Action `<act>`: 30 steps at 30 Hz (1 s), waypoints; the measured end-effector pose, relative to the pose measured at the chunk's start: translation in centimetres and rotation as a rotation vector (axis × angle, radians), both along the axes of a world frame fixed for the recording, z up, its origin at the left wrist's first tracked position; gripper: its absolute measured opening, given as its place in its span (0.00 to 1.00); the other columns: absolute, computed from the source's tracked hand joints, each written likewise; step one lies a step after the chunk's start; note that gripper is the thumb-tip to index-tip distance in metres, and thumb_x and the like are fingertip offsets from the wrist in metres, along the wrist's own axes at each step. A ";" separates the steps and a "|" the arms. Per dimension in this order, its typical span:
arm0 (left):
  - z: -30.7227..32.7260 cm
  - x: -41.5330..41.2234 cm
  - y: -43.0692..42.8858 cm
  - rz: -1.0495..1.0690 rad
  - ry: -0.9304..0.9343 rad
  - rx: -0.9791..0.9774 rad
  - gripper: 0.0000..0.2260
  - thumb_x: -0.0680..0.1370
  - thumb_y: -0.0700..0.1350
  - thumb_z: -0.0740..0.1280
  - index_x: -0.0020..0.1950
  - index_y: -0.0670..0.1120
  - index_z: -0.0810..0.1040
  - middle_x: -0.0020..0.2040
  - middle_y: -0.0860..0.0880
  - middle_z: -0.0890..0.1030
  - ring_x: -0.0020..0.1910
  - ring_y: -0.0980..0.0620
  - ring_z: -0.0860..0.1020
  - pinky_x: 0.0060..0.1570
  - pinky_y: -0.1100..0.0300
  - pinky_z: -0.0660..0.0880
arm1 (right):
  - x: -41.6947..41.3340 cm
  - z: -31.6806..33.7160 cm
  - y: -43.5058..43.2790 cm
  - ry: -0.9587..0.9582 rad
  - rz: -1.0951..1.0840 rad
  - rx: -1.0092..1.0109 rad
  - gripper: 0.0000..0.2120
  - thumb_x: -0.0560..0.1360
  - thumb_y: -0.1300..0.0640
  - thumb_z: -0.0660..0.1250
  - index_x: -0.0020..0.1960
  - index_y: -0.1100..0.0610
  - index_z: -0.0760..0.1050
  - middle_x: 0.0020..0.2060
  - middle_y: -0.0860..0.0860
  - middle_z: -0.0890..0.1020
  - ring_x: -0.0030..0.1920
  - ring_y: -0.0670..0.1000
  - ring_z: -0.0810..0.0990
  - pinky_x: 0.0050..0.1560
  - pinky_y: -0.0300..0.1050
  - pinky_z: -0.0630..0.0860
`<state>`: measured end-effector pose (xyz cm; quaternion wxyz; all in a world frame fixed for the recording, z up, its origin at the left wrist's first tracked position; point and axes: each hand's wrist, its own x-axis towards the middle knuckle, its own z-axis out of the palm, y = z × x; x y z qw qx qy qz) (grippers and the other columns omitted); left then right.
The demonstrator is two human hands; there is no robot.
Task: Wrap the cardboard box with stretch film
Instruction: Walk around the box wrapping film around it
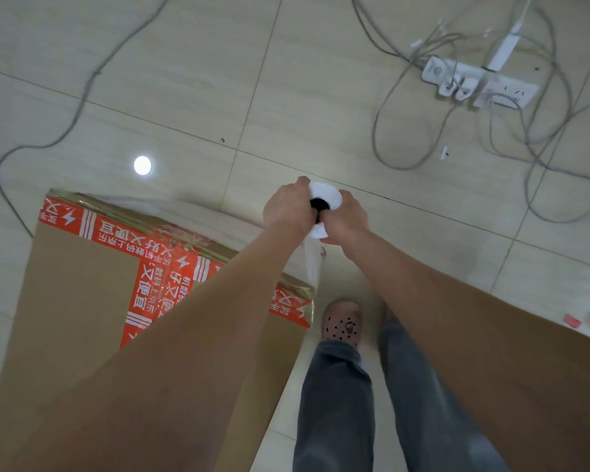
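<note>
Left hand [288,209] and right hand [346,218] are clenched round the upright roll [327,194], held off the box's [79,284] 2 o'clock corner, likely so film [312,264] is drawn taut. The box is stood on the floor [184,80] at 8 o'clock.

Cardboard box [82,284], cables [94,74], power strip [511,92] on floor [218,63]

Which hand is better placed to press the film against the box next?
Probably the left. Both hands grip the roll, but the left hand is on the side toward the cardboard box, above the film running to its corner. The right hand is on the far side.
</note>
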<state>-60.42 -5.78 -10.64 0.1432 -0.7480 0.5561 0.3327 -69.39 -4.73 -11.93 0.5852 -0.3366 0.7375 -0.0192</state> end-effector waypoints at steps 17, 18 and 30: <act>-0.7 3.5 -3.2 0.584 -0.001 -0.051 0.11 0.73 0.43 0.66 0.52 0.38 0.74 0.49 0.43 0.79 0.47 0.43 0.78 0.40 0.57 0.71 | 1.8 1.0 -7.1 -0.032 0.321 -0.135 0.27 0.73 0.54 0.68 0.71 0.51 0.67 0.63 0.51 0.76 0.62 0.53 0.75 0.51 0.39 0.68; -1.0 3.9 -3.0 0.706 0.023 -0.055 0.11 0.73 0.44 0.66 0.52 0.38 0.74 0.49 0.45 0.79 0.45 0.44 0.79 0.41 0.57 0.74 | 2.2 1.1 -7.4 -0.054 0.303 -0.129 0.30 0.73 0.53 0.69 0.72 0.53 0.65 0.63 0.51 0.75 0.62 0.52 0.75 0.50 0.37 0.68; -0.8 4.7 -2.7 1.309 0.309 0.065 0.14 0.76 0.49 0.67 0.54 0.39 0.78 0.43 0.43 0.84 0.40 0.44 0.84 0.44 0.49 0.82 | 6.2 1.5 -10.0 -0.074 0.631 -0.055 0.24 0.77 0.60 0.57 0.73 0.54 0.62 0.63 0.56 0.73 0.61 0.59 0.74 0.47 0.43 0.66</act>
